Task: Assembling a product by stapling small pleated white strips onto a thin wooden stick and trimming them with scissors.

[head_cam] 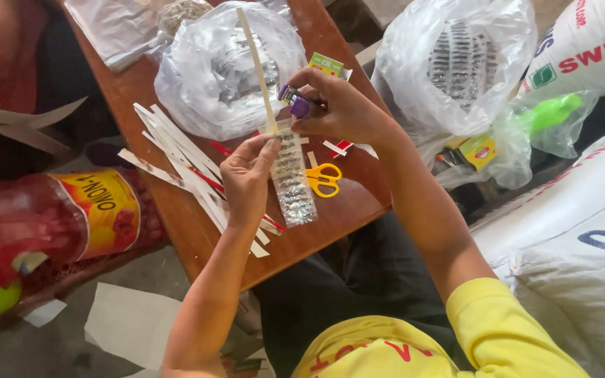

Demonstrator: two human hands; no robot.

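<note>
Two hands: both busy over the wooden counter.
Left hand: pinches clear packet strip and cream paper strip, pointing to 12 o'clock.
Right hand: closed around small purple stapler, at the strips' joint.
Step, likely: fastening; needs aligned edges.
Scissors: yellow, at 3 o'clock.

A single view comes from a camera worn on the person's head. It looks steeply down over the yellow shirt and both forearms onto a wooden table, whose long edges run slantwise across the frame. It sits close: the hands fill the middle, and the table's far end is cut off at the top. Sacks crowd the right edge, floor shows lower left.
</note>
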